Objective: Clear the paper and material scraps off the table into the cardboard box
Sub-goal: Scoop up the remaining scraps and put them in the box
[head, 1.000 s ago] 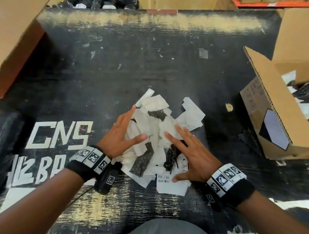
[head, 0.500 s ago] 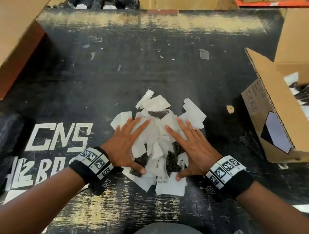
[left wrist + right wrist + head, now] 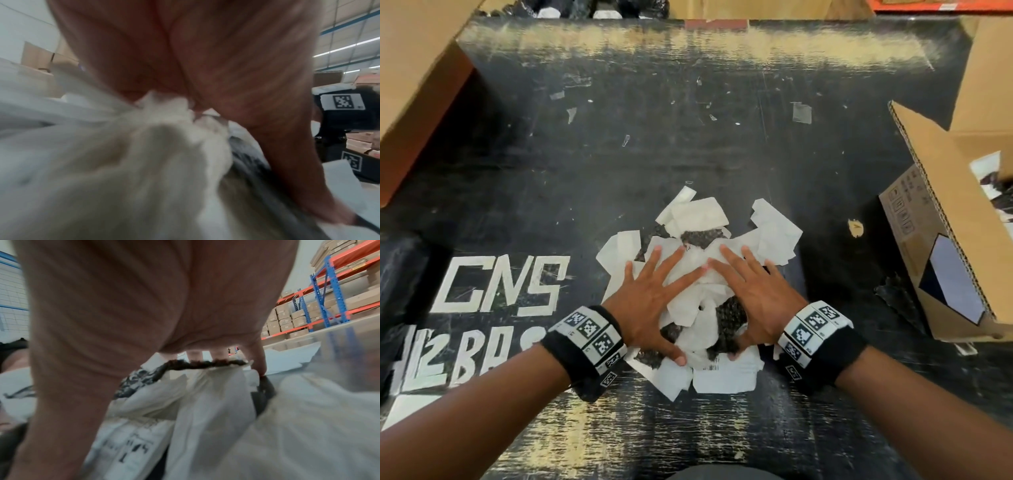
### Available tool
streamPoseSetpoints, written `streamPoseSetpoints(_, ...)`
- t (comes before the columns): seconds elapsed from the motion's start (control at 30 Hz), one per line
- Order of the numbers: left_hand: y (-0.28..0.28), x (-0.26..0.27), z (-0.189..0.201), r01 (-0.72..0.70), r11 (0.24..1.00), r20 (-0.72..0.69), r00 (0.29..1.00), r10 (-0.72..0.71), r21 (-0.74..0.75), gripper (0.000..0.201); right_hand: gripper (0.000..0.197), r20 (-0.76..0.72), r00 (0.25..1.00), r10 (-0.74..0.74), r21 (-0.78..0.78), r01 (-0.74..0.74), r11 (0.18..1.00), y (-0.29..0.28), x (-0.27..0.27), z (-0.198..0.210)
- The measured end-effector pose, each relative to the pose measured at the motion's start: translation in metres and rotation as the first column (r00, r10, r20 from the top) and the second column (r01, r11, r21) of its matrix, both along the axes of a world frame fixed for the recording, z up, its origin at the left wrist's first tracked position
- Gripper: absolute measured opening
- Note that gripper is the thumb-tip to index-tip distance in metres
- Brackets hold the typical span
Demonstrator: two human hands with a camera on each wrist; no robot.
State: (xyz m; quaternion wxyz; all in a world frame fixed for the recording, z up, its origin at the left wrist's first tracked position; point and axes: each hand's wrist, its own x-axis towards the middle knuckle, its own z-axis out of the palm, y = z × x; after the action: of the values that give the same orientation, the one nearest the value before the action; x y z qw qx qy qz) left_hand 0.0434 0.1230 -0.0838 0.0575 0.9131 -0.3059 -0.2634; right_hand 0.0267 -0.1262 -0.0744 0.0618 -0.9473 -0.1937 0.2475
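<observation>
**Both hands flat on scrap pile**

Black tabletop (image 3: 524, 178) w/ white lettering near its left edge. Cardboard box (image 3: 941, 246) lies at the right edge, opening up, some scraps already inside. Scrap pile (image 3: 709, 219), white paper plus dark textured bits, sits mid-tabletop toward the near edge. Left hand (image 3: 650, 301) & right hand (image 3: 753, 294) press down on the pile, fingers spread wide & straight, index tips nearly touching, gripping nothing. Small scrap (image 3: 802, 112) lies alone toward the far edge.
</observation>
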Motion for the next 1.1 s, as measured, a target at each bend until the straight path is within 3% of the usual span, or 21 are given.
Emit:
streamPoseSetpoints(0.13, 0.007, -0.003, -0.008, 0.041, 0.997, 0.054, 0.998, -0.037, -0.061, 0.130, 0.164, 0.091, 0.996, -0.022, -0.009, 0.023, 1.000, 0.003, 0.003, 0.007)
streamPoseSetpoints(0.3, 0.012, -0.002, -0.015, 0.082, 0.979, 0.062, 0.996, -0.071, -0.189, 0.110, 0.166, 0.031, 0.998, 0.057, -0.034, -0.056, 0.998, 0.017, 0.036, 0.004)
streamPoseSetpoints(0.4, 0.013, -0.002, -0.014, -0.006, 0.956, 0.008, 1.000, 0.009, -0.293, 0.114, 0.160, 0.003, 0.992, 0.130, -0.107, -0.129, 0.986, 0.024, 0.050, -0.005)
streamPoseSetpoints(0.47, 0.015, -0.002, -0.010, -0.105, 0.900, -0.038, 0.994, 0.099, -0.422, 0.120, 0.155, 0.010, 0.991, 0.134, -0.115, -0.132, 0.984, 0.024, 0.052, -0.010)
streamPoseSetpoints(0.53, 0.016, -0.003, -0.008, -0.109, 0.855, -0.029, 0.994, 0.110, -0.507, 0.119, 0.149, 0.040, 0.990, 0.139, -0.097, -0.134, 0.986, 0.021, 0.050, -0.013)
streamPoseSetpoints(0.63, 0.011, -0.007, -0.005, -0.022, 0.944, 0.013, 1.000, 0.028, -0.329, 0.114, 0.138, 0.043, 0.991, 0.127, -0.051, -0.124, 0.991, 0.017, 0.046, -0.015)
streamPoseSetpoints(0.73, 0.008, -0.008, -0.011, 0.080, 0.984, 0.097, 0.993, -0.065, -0.156, 0.096, 0.145, 0.059, 0.994, 0.096, -0.027, -0.095, 0.995, 0.017, 0.044, -0.014)
streamPoseSetpoints(0.9, 0.009, -0.007, -0.015, 0.090, 0.980, 0.089, 0.993, -0.076, -0.175, 0.081, 0.151, 0.088, 0.990, 0.108, -0.075, -0.101, 0.992, 0.027, 0.049, -0.008)
streamPoseSetpoints(1.0, 0.009, -0.005, -0.018, 0.094, 0.977, 0.084, 0.993, -0.079, -0.192, 0.079, 0.151, 0.032, 0.986, 0.164, -0.151, -0.157, 0.976, 0.040, 0.063, -0.008)
streamPoseSetpoints(1.1, 0.013, -0.002, -0.020, 0.088, 0.957, 0.091, 0.994, -0.065, -0.276, 0.078, 0.142, -0.014, 0.983, 0.184, -0.164, -0.184, 0.969, 0.043, 0.071, -0.007)
